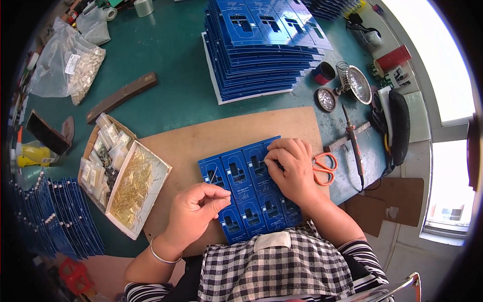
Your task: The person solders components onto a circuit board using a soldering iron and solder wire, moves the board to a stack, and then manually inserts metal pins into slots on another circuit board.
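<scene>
A blue circuit board panel lies tilted on the brown board before me, its several repeated sections each with a dark rectangular area. My left hand is over the panel's left edge, thumb and forefinger pinched together; anything between them is too small to make out. My right hand rests over the upper right of the panel, its fingertips closed down at one section, hiding what they hold. A thin pale metal pin shows at the upper left section. Left of the panel, an open box holds many loose gold pins.
Orange-handled scissors lie right of my right hand, beyond them a soldering iron. Blue panels are stacked at the back; more stand at the left. A brown bar and a bag of parts lie far left.
</scene>
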`<action>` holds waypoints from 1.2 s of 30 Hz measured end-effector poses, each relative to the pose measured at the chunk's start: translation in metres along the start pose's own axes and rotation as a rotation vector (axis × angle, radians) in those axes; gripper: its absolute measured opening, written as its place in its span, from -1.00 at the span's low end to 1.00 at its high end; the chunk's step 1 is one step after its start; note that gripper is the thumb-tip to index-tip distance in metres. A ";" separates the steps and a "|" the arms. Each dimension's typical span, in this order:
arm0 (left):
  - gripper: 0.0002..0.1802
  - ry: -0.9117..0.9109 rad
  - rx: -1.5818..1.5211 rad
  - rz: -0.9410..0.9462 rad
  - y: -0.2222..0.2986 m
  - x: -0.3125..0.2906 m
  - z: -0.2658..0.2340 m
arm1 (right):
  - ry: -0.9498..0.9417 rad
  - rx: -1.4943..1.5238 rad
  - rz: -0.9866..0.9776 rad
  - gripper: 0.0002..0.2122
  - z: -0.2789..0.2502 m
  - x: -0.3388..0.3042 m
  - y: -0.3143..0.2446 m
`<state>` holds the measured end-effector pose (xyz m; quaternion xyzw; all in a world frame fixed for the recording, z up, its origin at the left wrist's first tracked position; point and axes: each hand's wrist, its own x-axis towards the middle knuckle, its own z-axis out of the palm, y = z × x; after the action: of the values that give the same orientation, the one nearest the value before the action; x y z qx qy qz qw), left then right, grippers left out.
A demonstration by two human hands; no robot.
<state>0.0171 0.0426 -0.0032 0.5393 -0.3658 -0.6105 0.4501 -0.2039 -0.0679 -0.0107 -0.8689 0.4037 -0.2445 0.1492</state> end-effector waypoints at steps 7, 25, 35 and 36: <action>-0.87 0.017 -0.012 0.017 -0.004 0.001 0.000 | 0.002 -0.034 0.027 -0.91 0.002 0.002 -0.005; -0.87 0.045 -0.047 -0.023 -0.005 0.000 0.000 | -0.083 -0.390 -0.119 -0.91 -0.003 0.008 -0.028; -0.85 -0.019 -0.084 0.046 -0.009 0.003 -0.003 | -0.123 -0.480 -0.210 -0.70 -0.009 -0.006 -0.020; -0.86 -0.019 -0.048 0.049 -0.008 0.002 -0.003 | -0.130 -0.466 -0.187 -0.69 -0.009 -0.007 -0.021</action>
<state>0.0183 0.0431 -0.0119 0.5133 -0.3685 -0.6131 0.4742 -0.1995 -0.0498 0.0044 -0.9271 0.3569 -0.1014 -0.0528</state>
